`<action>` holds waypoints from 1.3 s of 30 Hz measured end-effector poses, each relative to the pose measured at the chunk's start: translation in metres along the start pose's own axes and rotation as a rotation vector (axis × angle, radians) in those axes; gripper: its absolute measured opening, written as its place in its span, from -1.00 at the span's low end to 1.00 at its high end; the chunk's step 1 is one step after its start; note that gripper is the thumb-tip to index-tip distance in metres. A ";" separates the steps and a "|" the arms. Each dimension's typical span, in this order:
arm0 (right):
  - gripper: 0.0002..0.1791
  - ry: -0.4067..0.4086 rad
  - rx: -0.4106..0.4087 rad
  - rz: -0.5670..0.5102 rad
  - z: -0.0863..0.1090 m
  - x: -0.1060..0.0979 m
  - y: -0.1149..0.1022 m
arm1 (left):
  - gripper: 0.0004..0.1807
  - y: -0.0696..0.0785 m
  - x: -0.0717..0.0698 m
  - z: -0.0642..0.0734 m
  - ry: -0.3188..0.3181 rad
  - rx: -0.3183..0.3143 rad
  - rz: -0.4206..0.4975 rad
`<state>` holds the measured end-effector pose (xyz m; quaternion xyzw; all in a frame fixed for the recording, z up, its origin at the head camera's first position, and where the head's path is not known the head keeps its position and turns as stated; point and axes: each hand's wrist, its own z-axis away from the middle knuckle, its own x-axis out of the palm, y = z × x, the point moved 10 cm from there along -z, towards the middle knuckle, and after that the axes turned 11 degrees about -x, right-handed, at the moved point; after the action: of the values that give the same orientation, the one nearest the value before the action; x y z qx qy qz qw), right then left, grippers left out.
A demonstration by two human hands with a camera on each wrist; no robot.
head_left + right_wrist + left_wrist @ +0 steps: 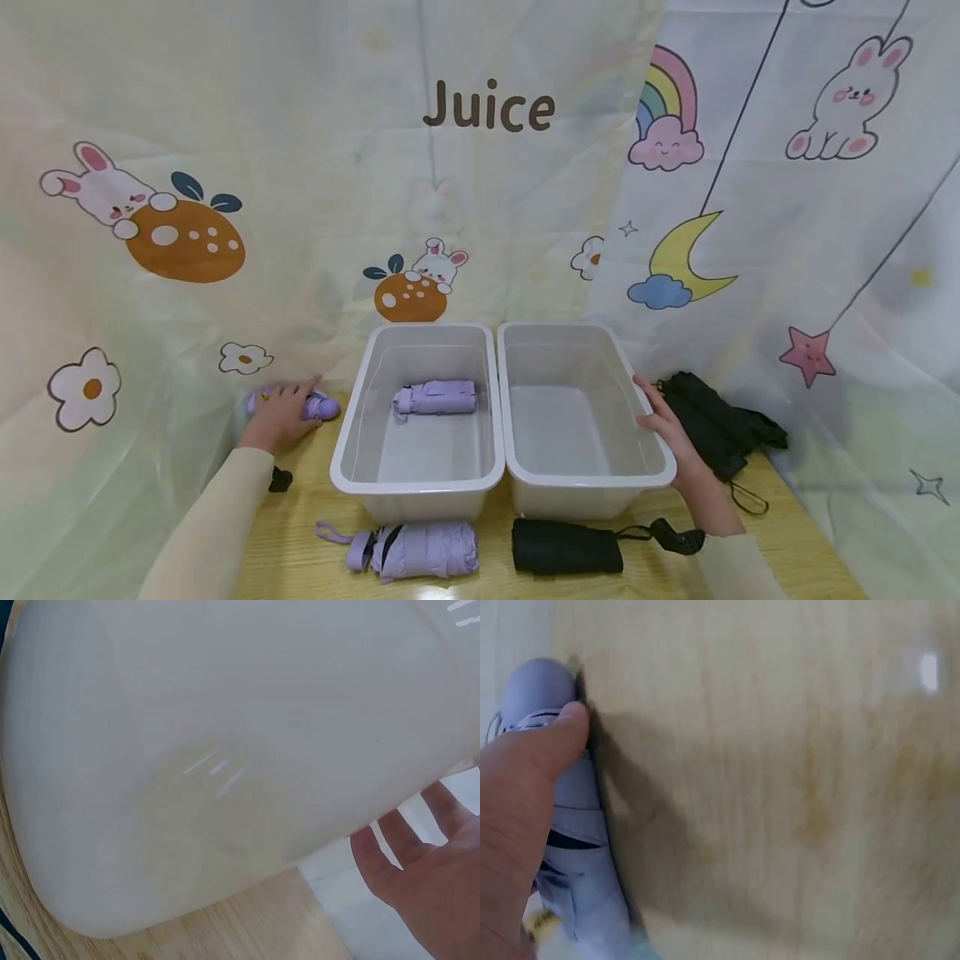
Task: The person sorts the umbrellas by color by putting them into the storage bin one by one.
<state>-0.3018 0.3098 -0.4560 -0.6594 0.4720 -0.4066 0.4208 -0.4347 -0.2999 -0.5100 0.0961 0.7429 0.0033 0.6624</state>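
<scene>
At the back left, my left hand (279,414) grips a lilac folded umbrella (322,407) lying by the curtain. In the left wrist view the thumb lies across this umbrella (577,784), near its rounded handle end. My right hand (678,442) touches the outer right side of the right-hand white bin (555,481), its fingertips at the rim. Those fingers look nearly straight against the bin wall in the right wrist view. Another lilac folded umbrella (438,397) lies inside the left-hand white bin (420,487). Nothing lies in the right-hand bin.
In front of the bins lie a lilac folded umbrella (427,552) and a black one (566,547). A looser black folded umbrella (712,421) lies right of my right hand. The printed curtain (300,192) stands behind the wooden table (281,550).
</scene>
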 end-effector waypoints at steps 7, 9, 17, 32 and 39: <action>-0.32 0.014 0.000 -0.013 -0.003 0.000 -0.001 | -0.16 -0.007 0.007 0.005 0.058 -0.110 0.039; -0.32 0.012 -0.005 -0.017 -0.004 0.000 -0.003 | -0.17 -0.005 0.012 0.011 0.017 -0.133 0.043; -0.33 0.034 -0.027 -0.039 -0.009 -0.002 -0.010 | -0.10 0.000 0.004 0.033 -0.062 -0.122 0.116; -0.32 0.051 -0.004 -0.048 -0.008 -0.001 -0.002 | 0.09 0.006 0.013 0.078 -0.168 -0.167 0.297; -0.33 0.033 -0.015 -0.066 -0.003 0.000 0.005 | 0.03 -0.006 0.027 0.088 -0.076 -0.345 0.279</action>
<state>-0.3061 0.3080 -0.4592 -0.6708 0.4599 -0.4275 0.3947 -0.3514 -0.3121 -0.5485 0.0833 0.6853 0.2184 0.6897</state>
